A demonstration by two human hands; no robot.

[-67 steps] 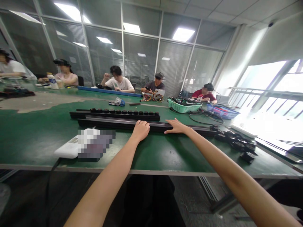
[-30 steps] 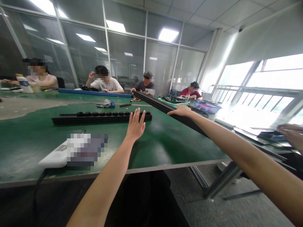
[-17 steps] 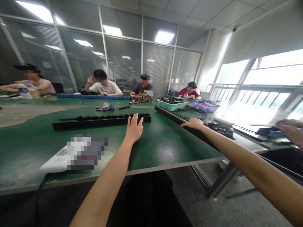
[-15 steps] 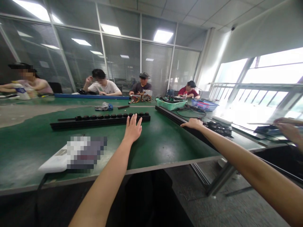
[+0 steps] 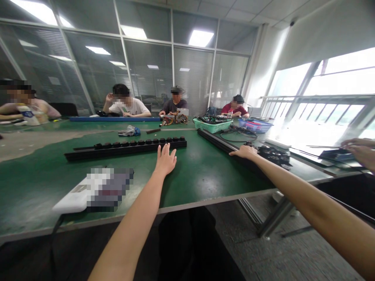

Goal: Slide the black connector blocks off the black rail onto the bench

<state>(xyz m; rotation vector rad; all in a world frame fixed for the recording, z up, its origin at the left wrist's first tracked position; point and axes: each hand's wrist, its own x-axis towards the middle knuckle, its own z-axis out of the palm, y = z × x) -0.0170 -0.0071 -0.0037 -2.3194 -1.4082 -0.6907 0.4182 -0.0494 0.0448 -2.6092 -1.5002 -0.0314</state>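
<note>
Steadying inferred: right hand [image 5: 243,152] laid on black rail [image 5: 216,141], fingers pressed together | left hand [image 5: 165,160] held open, fingers spread, near knobbed rail [image 5: 125,148]

On the workbench [image 5: 205,181], a knobbed rail [image 5: 125,147] lies crosswise just beyond the left hand [image 5: 165,160]; a second rail [image 5: 222,144] runs diagonally to the right, under the right hand [image 5: 244,153]; a heap of fittings [image 5: 274,155] lies just right of that hand; a plastic basket [image 5: 212,125] sits behind the second rail; a partly blurred case [image 5: 73,203] lies left, near the bench's front edge.
</note>
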